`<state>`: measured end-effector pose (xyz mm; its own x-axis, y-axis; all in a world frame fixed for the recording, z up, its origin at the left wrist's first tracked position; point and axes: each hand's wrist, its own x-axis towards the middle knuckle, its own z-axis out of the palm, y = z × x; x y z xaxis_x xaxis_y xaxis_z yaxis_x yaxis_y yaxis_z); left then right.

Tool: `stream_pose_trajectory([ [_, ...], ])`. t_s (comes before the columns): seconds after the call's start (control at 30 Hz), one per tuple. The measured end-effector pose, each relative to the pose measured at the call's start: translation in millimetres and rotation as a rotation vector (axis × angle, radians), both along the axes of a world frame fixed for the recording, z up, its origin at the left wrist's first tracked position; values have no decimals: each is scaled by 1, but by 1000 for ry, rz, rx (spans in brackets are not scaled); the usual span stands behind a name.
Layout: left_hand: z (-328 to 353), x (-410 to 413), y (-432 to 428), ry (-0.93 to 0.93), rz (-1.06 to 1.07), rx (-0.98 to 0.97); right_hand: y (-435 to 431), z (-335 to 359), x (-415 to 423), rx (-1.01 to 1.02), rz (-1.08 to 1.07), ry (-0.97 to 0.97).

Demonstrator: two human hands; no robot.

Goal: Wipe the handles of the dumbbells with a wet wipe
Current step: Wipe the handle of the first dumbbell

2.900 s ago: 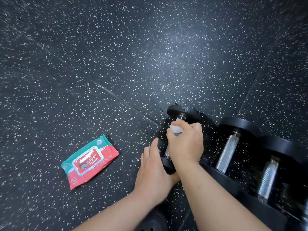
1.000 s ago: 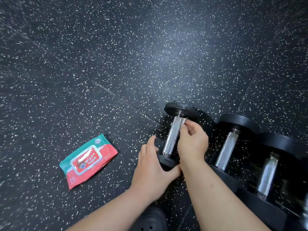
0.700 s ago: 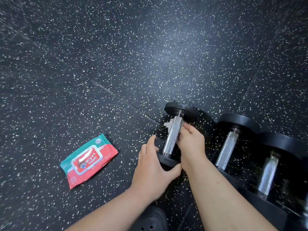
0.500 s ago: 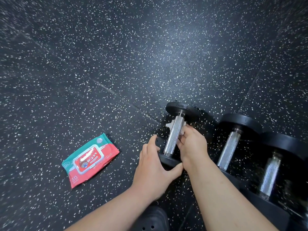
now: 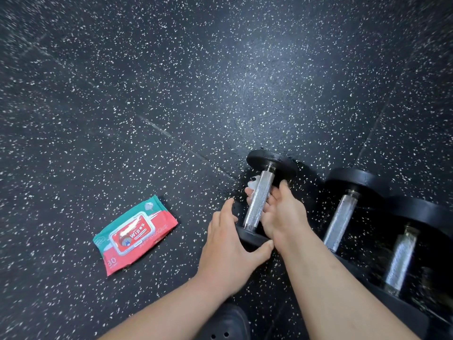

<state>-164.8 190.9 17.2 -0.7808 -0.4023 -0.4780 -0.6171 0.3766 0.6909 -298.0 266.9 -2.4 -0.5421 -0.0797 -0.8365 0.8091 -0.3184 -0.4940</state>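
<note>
Right hand (image 5: 282,214): now lower on dumbbell (image 5: 259,200) handle, curls round it with white wipe (image 5: 253,184). Left hand (image 5: 228,246): grips its near head.

Our left hand (image 5: 226,249): bare, nothing worn on it.
Our left forearm (image 5: 159,312): uncovered down to the bottom edge.
Our right hand (image 5: 284,217): bare as well.
Our right forearm (image 5: 343,290): uncovered to the frame's corner.
Our shoe (image 5: 226,323): black, smooth, moulded, rounded toe, small round holes on top.
</note>
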Motion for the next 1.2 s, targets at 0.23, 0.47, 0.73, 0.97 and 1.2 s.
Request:
stream_pose_trajectory([
  [0.23,-1,0,-2,-13,5,8,-1,-2,1,78,-6,13],
  [0.47,0,0,-3,-9,-4,4,-2,-1,3,115,-16,8],
  [0.73,2,-1,-2,-3,-14,-15,3,4,13,641,221,353],
  [0.97,1,0,-2,-8,-19,5,0,22,22,902,323,561],
  [1.2,3,-2,0,-27,-24,5,-4,15,22,1018,606,750],
])
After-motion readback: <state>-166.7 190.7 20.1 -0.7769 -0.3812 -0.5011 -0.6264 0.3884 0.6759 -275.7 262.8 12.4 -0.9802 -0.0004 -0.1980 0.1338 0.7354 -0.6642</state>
